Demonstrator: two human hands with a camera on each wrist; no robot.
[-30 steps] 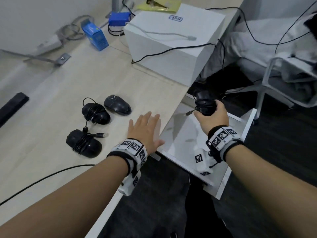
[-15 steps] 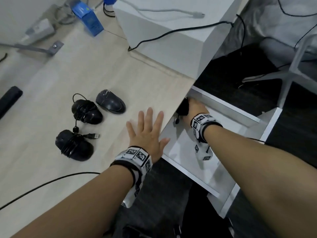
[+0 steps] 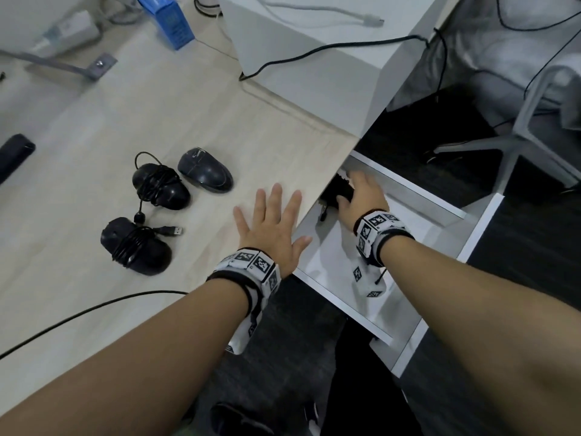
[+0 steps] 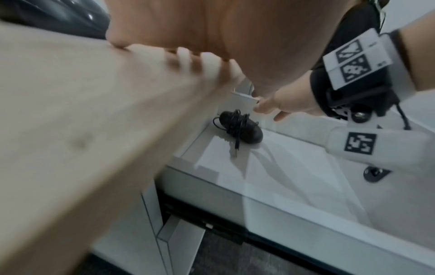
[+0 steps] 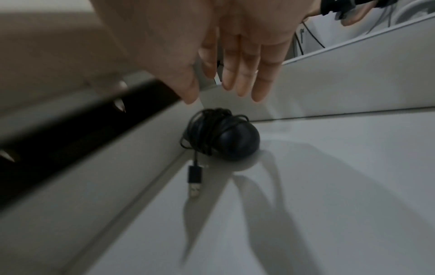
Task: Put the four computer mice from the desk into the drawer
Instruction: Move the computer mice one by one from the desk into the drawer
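Three black mice lie on the wooden desk (image 3: 251, 130): one wound in its cable (image 3: 160, 185), a bare one (image 3: 204, 169) to its right, and a third cable-wrapped one (image 3: 135, 245) nearer me. A fourth black mouse (image 5: 223, 134) (image 4: 240, 127) (image 3: 338, 193) rests on the floor of the open white drawer (image 3: 333, 256) at its far left corner, cable wound round it, plug trailing. My right hand (image 3: 361, 196) (image 5: 235, 70) hovers just above that mouse, fingers straight, not touching it. My left hand (image 3: 270, 228) lies flat on the desk edge, fingers spread.
A large white box (image 3: 314, 58) stands at the back of the desk with a black cable over it. A blue carton (image 3: 171, 23) and a dark flat bar (image 3: 14, 155) lie at the back and left. A chair base (image 3: 518, 133) stands beyond the drawer.
My right hand carried the mouse down into the drawer's far left corner, set it on the floor and let go, fingers now straight above it. The left hand stayed flat on the desk.
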